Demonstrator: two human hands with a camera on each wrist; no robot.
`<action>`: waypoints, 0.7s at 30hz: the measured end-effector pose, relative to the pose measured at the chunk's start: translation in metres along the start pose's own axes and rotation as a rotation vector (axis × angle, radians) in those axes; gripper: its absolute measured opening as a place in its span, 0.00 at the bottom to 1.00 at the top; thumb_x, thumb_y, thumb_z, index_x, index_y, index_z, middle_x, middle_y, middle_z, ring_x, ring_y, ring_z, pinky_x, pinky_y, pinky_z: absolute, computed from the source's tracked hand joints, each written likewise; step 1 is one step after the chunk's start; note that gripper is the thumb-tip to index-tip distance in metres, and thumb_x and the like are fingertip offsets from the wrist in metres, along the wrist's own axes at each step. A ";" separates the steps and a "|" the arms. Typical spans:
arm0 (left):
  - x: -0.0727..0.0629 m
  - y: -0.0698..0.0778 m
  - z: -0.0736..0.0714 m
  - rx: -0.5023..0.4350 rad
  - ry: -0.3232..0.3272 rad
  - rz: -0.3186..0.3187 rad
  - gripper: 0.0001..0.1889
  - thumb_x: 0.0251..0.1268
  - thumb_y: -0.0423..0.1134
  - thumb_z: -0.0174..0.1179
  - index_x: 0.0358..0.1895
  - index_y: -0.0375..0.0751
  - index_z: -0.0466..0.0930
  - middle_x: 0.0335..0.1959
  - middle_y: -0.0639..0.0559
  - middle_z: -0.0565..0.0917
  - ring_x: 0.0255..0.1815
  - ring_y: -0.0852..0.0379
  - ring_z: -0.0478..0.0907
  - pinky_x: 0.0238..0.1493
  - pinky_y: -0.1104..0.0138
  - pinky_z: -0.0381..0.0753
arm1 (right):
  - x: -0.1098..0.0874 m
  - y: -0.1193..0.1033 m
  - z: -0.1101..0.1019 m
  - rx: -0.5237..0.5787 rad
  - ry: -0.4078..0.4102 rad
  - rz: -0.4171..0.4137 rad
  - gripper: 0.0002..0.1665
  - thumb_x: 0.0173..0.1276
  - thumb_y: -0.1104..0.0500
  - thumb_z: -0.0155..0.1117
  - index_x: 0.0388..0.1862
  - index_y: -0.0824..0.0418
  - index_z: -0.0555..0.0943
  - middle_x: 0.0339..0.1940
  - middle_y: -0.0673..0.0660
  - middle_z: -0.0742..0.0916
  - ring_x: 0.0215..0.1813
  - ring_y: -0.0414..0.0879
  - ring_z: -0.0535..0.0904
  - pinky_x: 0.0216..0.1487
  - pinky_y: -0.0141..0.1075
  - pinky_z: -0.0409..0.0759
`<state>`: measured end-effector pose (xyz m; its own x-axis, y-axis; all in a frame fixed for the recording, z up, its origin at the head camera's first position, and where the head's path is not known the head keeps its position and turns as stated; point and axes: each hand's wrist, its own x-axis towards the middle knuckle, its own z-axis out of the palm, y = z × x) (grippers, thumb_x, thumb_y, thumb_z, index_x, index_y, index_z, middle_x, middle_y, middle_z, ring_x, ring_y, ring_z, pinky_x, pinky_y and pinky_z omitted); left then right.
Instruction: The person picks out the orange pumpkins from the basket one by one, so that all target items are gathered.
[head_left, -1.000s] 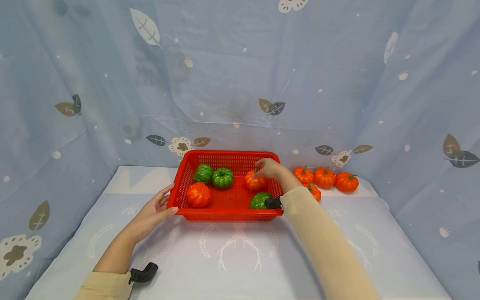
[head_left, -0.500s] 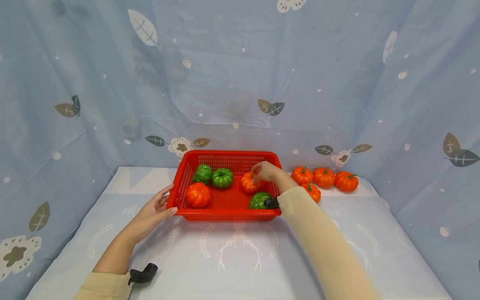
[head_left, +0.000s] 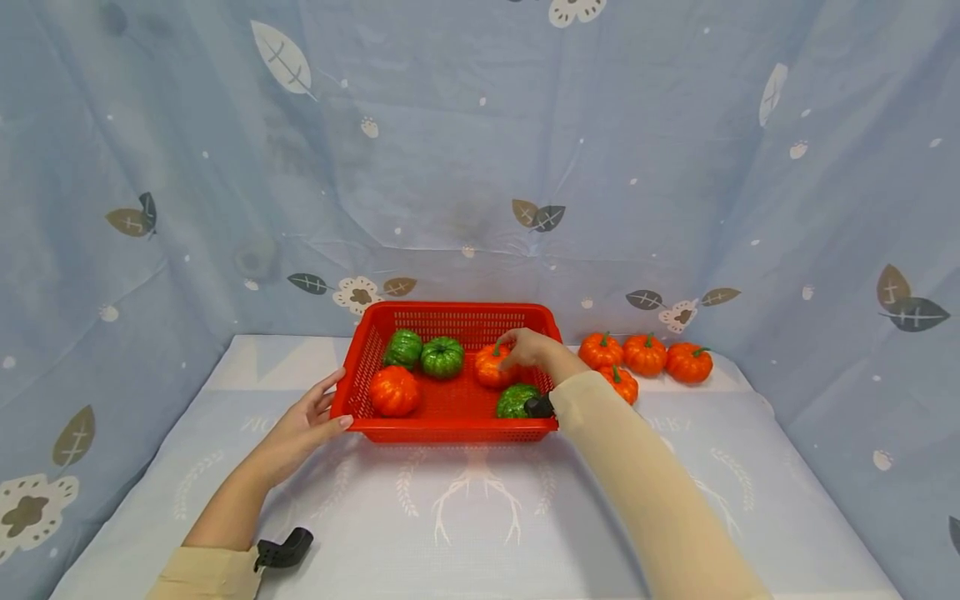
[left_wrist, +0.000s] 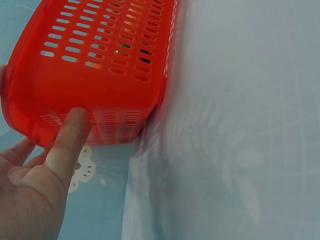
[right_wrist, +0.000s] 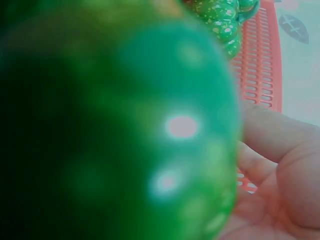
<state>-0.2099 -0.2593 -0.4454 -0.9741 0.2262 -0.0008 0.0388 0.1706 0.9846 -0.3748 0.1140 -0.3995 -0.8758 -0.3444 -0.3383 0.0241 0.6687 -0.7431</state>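
Note:
A red plastic basket (head_left: 457, 429) holds small pumpkins, green and orange. My right hand (head_left: 529, 348) reaches inside at the right and pinches an orange pumpkin (head_left: 489, 368) near its stem. A green pumpkin (head_left: 516, 402) sits under my right wrist; blurred green fills most of the right wrist view, hiding the held pumpkin. At the basket's left end, my left hand (head_left: 303, 433) touches the rim with extended fingers, its thumb at the front corner. The left wrist view shows a fingertip (left_wrist: 76, 116) against the slotted wall. Farther left inside are two green pumpkins (head_left: 442, 357) and an orange one (head_left: 394, 392).
Several orange pumpkins (head_left: 645, 356) stand on the table to the right of the basket, one partly behind my right sleeve (head_left: 637, 475). A patterned blue cloth (head_left: 450, 167) hangs behind and at both sides. The white cloth-covered table (head_left: 420, 533) extends in front.
My right hand has moved slightly left and down inside the basket with the orange pumpkin. My left hand stays at the basket's left end. The whole view has shifted slightly.

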 end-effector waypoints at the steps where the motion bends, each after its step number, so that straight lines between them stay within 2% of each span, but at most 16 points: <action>1: 0.000 0.000 0.000 -0.004 0.001 0.001 0.44 0.69 0.35 0.62 0.82 0.46 0.43 0.75 0.31 0.59 0.72 0.30 0.61 0.56 0.66 0.80 | 0.000 0.000 0.000 0.033 -0.009 0.010 0.32 0.65 0.65 0.71 0.67 0.63 0.73 0.69 0.63 0.72 0.49 0.50 0.71 0.49 0.40 0.77; 5: -0.001 0.001 0.000 -0.006 -0.002 0.008 0.45 0.69 0.35 0.62 0.82 0.45 0.43 0.74 0.30 0.59 0.72 0.30 0.61 0.56 0.68 0.80 | 0.000 0.000 0.001 0.120 -0.022 0.041 0.31 0.63 0.65 0.73 0.64 0.61 0.75 0.67 0.61 0.73 0.46 0.48 0.76 0.49 0.41 0.81; 10: -0.002 0.002 0.000 -0.002 -0.001 0.012 0.45 0.69 0.35 0.62 0.82 0.46 0.43 0.75 0.30 0.59 0.73 0.29 0.60 0.56 0.69 0.79 | 0.001 -0.001 0.002 0.162 -0.010 0.053 0.32 0.63 0.65 0.73 0.66 0.59 0.76 0.70 0.60 0.72 0.51 0.49 0.78 0.54 0.46 0.82; 14: -0.002 0.002 -0.001 0.005 0.002 0.011 0.45 0.69 0.35 0.62 0.82 0.46 0.43 0.75 0.30 0.59 0.73 0.29 0.61 0.56 0.68 0.79 | 0.000 -0.003 0.000 0.163 0.004 0.028 0.33 0.62 0.65 0.74 0.67 0.59 0.75 0.67 0.61 0.74 0.44 0.48 0.76 0.46 0.43 0.82; 16: -0.002 0.002 -0.001 0.009 0.002 0.009 0.45 0.69 0.35 0.62 0.82 0.46 0.43 0.75 0.30 0.59 0.73 0.29 0.61 0.56 0.67 0.79 | -0.003 -0.007 -0.002 0.167 0.013 0.010 0.33 0.62 0.65 0.74 0.67 0.59 0.75 0.65 0.62 0.75 0.43 0.47 0.76 0.45 0.43 0.82; 17: -0.002 0.002 -0.001 0.016 -0.001 0.011 0.45 0.69 0.35 0.61 0.82 0.46 0.43 0.75 0.30 0.58 0.73 0.29 0.61 0.56 0.68 0.79 | -0.006 -0.009 -0.004 0.172 0.016 0.001 0.33 0.62 0.65 0.74 0.66 0.58 0.76 0.64 0.62 0.76 0.43 0.48 0.76 0.45 0.43 0.82; 21: -0.002 0.004 0.000 0.025 -0.003 0.008 0.44 0.70 0.35 0.61 0.82 0.45 0.42 0.75 0.30 0.58 0.72 0.30 0.61 0.56 0.68 0.79 | -0.017 -0.021 -0.012 0.184 0.019 -0.019 0.35 0.62 0.64 0.75 0.68 0.57 0.75 0.68 0.64 0.73 0.57 0.54 0.76 0.57 0.49 0.80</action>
<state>-0.2074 -0.2592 -0.4411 -0.9729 0.2310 0.0064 0.0522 0.1931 0.9798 -0.3658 0.1138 -0.3717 -0.8859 -0.3421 -0.3131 0.0934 0.5297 -0.8430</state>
